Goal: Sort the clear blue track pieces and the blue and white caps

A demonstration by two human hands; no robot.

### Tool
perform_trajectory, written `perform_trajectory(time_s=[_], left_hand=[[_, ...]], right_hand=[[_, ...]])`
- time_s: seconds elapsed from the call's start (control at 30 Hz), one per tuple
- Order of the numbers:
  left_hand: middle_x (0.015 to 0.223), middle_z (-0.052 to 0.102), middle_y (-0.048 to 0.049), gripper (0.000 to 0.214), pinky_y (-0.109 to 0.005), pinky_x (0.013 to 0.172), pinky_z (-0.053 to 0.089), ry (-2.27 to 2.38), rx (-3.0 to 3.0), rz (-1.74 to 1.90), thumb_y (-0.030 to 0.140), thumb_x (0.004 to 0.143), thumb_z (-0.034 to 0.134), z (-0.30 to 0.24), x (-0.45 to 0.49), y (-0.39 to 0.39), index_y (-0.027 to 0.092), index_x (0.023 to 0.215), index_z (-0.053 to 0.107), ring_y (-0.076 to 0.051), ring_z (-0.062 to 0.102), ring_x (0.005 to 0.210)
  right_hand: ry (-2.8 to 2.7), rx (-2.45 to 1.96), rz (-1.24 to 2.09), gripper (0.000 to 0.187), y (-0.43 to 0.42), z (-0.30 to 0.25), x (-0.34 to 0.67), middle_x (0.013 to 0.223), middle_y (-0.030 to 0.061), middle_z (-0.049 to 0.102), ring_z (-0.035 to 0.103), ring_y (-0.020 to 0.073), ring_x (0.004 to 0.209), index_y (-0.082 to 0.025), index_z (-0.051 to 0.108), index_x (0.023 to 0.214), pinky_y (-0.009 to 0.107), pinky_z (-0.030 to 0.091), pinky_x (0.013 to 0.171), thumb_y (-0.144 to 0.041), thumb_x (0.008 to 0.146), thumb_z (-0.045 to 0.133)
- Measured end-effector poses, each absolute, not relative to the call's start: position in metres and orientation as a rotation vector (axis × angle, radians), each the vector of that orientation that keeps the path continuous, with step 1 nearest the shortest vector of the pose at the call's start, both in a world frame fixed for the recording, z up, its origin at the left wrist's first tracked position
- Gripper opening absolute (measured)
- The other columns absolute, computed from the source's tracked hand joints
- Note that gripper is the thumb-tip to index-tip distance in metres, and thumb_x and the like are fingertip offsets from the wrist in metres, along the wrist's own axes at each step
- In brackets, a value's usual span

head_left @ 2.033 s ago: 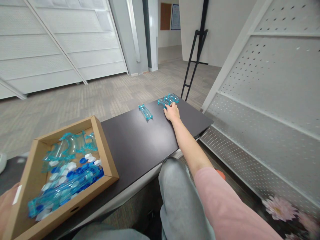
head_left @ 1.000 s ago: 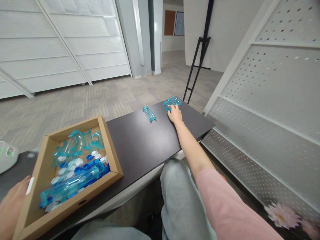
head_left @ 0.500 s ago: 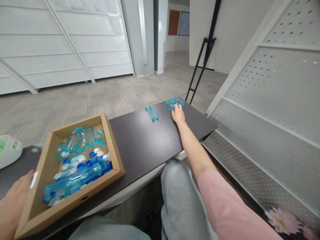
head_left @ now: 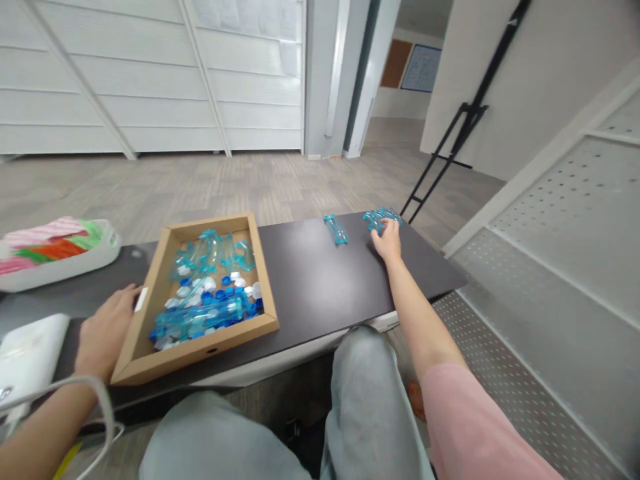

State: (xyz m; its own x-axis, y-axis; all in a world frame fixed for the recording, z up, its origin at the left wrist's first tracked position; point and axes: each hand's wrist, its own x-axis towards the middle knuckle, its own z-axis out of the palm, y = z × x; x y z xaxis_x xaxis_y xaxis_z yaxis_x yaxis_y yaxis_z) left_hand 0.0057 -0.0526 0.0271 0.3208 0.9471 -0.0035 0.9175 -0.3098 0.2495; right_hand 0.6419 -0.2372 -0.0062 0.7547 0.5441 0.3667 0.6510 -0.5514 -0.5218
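At the far right end of the dark table [head_left: 310, 280], my right hand [head_left: 387, 241] reaches to a group of clear blue curved plastic pieces [head_left: 382, 215]. Its thumb and fingers are bent around the near edge of one piece. A single clear blue plastic piece [head_left: 336, 229] lies apart, to the left of the group. My left hand [head_left: 107, 328] lies against the outer left side of a shallow cardboard box [head_left: 270, 293], fingers stretched along the wall. Inside the box are more clear blue plastic pieces [head_left: 213, 252] and many small blue and white caps [head_left: 207, 285].
A white basket [head_left: 60, 270] with colourful contents stands on the table at the left. Nearer me are a white device [head_left: 33, 350] and its cable [head_left: 103, 393]. A black stand [head_left: 445, 160] rises behind the table, and a perforated metal panel [head_left: 575, 200] stands on the right.
The view has turned left, bringing the basket, white device and cable into sight. My right hand stays at the group of pieces, my left hand beside the box.
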Motion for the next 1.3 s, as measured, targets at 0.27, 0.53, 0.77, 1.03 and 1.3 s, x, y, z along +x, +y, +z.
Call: perform_trajectory(time_s=[0.27, 0.53, 0.77, 1.03, 1.3], left_hand=[[0.179, 0.055, -0.0214, 0.052, -0.059, 0.137, 0.044, 1.832, 2.384, 0.43, 0.026, 0.111, 0.045, 0.008, 0.003, -0.052, 0.014, 0.158, 0.064, -0.039, 0.051, 0.168], [0.178, 0.057, -0.0209, 0.055, -0.061, 0.136, 0.042, 1.831, 2.341, 0.546, 0.021, 0.11, 0.044, 0.0, 0.005, -0.053, 0.017, 0.159, 0.067, -0.039, 0.049, 0.169], [0.177, 0.058, -0.0195, 0.053, -0.059, 0.135, 0.043, 1.845, 2.334, 0.559, 0.021, 0.111, 0.046, 0.002, 0.008, -0.056, 0.019, 0.158, 0.069, -0.038, 0.051, 0.167], [0.178, 0.057, -0.0193, 0.054, -0.058, 0.135, 0.043, 1.842, 2.335, 0.537, 0.02, 0.112, 0.042, 0.004, 0.007, -0.056, 0.017, 0.159, 0.067, -0.037, 0.05, 0.168], [0.177, 0.058, -0.0193, 0.052, -0.06, 0.136, 0.042, 1.836, 2.332, 0.563, 0.021, 0.112, 0.045, 0.0, 0.007, -0.054, 0.018, 0.159, 0.068, -0.038, 0.05, 0.167]], right_hand=[[-1.021, -2.041, -0.312, 0.027, -0.23, -0.005, 0.642, 0.113, 0.0146, 0.065, 0.069, 0.0327, 0.102, -0.027, 0.063, 0.113, 0.057, 0.063, 0.106, -0.03, 0.087, 0.063], [-1.754, -1.681, 0.097, 0.028, -0.151, 0.033, 0.482, 0.108, 0.0102, 0.074, 0.07, 0.0273, 0.093, -0.026, 0.073, 0.116, 0.046, 0.061, 0.094, -0.048, 0.107, 0.059], [-2.215, -1.941, 0.1, 0.044, -0.076, 0.06, 0.326, 0.135, 0.0158, 0.08, 0.072, 0.0376, 0.132, -0.024, 0.076, 0.14, 0.053, 0.048, 0.119, -0.058, 0.114, 0.066], [-2.117, -2.038, 0.107, 0.03, -0.059, 0.05, 0.302, 0.13, 0.0141, 0.083, 0.075, 0.0346, 0.126, -0.023, 0.077, 0.125, 0.048, 0.052, 0.115, -0.048, 0.111, 0.068], [-1.844, -1.776, 0.323, 0.016, -0.051, 0.04, 0.314, 0.103, 0.0032, 0.081, 0.074, 0.0242, 0.102, -0.026, 0.07, 0.094, 0.037, 0.054, 0.096, -0.038, 0.105, 0.068]])
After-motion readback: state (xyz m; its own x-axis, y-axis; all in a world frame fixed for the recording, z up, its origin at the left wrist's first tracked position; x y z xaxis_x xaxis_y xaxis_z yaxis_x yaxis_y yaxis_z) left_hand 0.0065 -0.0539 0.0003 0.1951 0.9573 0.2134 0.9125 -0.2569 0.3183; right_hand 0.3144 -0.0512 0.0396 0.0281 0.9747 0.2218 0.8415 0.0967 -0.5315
